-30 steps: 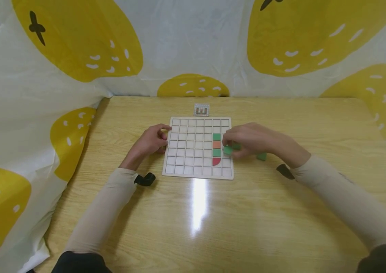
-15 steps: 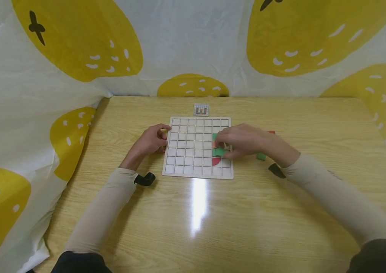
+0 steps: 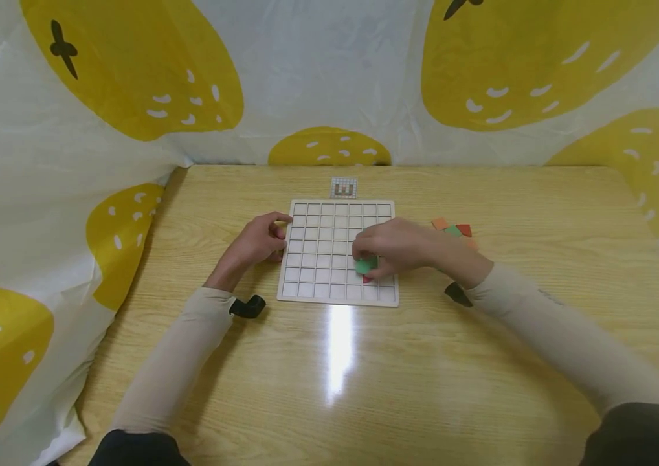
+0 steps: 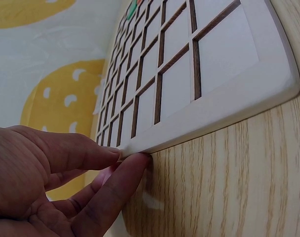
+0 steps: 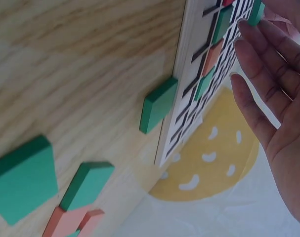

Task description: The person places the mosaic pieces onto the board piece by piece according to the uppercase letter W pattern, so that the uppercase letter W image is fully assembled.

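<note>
Right hand (image 3: 396,246): thumb and fingers pinch a green tile (image 3: 367,266) over the board (image 4: 273,74), toward 4 o'clock from its middle.
Change: over the last second, hand and tile have shifted toward 9 o'clock; we judge the tile is being brought to a cell and is not yet seated.
Left hand (image 3: 256,239): at 9 o'clock, bent fingers touch the board's edge without wrapping round it (steadying it, we suppose).
Covered column: the right hand hides most of it from above, and the red piece (image 3: 367,279) barely shows; from the right wrist we make out an orange tile (image 5: 212,57) between two greens.
Stray green tile (image 5: 158,106): by the 3 o'clock edge, masked in the head view; we cannot tell whether it touches.
Loose tiles (image 3: 452,230): near 3 o'clock, newly uncovered, some behind the forearm.
Card (image 3: 344,188): 12 o'clock, its details too small to read.
</note>
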Action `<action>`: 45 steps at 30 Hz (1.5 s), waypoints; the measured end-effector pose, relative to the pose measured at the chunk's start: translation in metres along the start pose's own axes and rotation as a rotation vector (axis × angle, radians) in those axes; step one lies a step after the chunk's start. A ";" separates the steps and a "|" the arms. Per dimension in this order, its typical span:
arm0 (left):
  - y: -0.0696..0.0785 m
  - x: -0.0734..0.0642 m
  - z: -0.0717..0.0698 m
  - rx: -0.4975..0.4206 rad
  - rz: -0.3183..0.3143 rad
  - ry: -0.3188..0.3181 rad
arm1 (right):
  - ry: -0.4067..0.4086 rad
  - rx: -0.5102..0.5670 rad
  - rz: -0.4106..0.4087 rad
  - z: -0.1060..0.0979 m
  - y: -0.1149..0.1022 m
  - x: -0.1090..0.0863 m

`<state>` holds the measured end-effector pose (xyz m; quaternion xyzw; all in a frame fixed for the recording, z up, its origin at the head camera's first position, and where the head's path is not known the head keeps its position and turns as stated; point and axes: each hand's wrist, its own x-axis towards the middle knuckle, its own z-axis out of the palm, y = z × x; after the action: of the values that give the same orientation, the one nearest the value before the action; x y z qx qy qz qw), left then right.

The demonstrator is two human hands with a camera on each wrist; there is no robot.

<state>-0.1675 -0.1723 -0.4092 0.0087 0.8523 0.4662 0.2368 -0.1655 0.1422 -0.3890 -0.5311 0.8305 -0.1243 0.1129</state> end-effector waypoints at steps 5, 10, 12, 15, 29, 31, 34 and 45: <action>0.000 0.000 0.000 0.000 0.004 0.000 | -0.021 -0.002 0.004 0.004 -0.002 0.004; 0.001 -0.001 0.000 0.009 0.009 0.000 | -0.036 -0.009 -0.001 0.007 -0.003 0.008; 0.000 -0.001 0.001 0.010 0.010 0.001 | -0.039 -0.015 -0.014 0.009 -0.003 0.010; -0.001 0.000 0.001 0.012 0.010 0.003 | -0.053 -0.029 -0.024 0.011 -0.004 0.012; -0.003 0.002 0.002 0.005 0.013 0.002 | -0.044 -0.092 -0.065 0.011 -0.007 0.012; -0.002 0.002 0.002 0.003 0.012 0.001 | -0.045 -0.091 -0.068 0.011 -0.008 0.012; -0.001 0.001 0.002 -0.001 0.009 0.001 | -0.037 -0.094 -0.072 0.011 -0.008 0.011; 0.000 0.000 0.001 0.007 0.007 0.005 | -0.004 -0.054 -0.045 0.016 -0.001 0.003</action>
<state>-0.1671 -0.1719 -0.4100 0.0114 0.8547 0.4639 0.2328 -0.1612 0.1380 -0.4038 -0.5528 0.8211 -0.1033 0.0977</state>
